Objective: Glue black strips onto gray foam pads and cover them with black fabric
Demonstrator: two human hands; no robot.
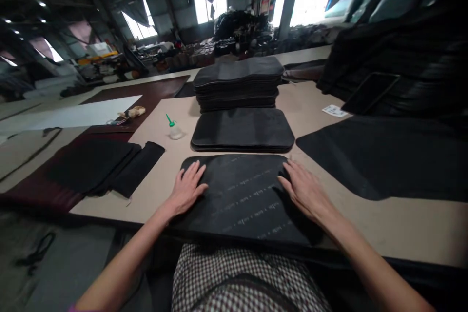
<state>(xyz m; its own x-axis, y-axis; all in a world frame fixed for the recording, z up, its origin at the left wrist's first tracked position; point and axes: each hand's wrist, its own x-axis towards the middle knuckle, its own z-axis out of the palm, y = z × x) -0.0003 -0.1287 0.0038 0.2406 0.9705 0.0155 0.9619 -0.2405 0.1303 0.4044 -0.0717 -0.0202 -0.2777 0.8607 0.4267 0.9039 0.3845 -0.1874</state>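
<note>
A black rectangular mat (244,200) with faint rows of printed text lies flat at the near edge of the tan worktable (402,224). My left hand (187,187) rests flat on its left edge, fingers spread. Flat on the mat's right side lies my right hand (304,190), fingers stretched out. Neither hand holds anything. Just beyond the mat sits a low stack of black mats (243,130), and behind that a taller stack (237,83).
A small clear bottle with a green tip (174,128) stands left of the low stack. Black fabric pieces (109,165) lie at left, a large black sheet (383,156) at right, a white paper slip (334,110) beyond it. Dark piled material fills the far right.
</note>
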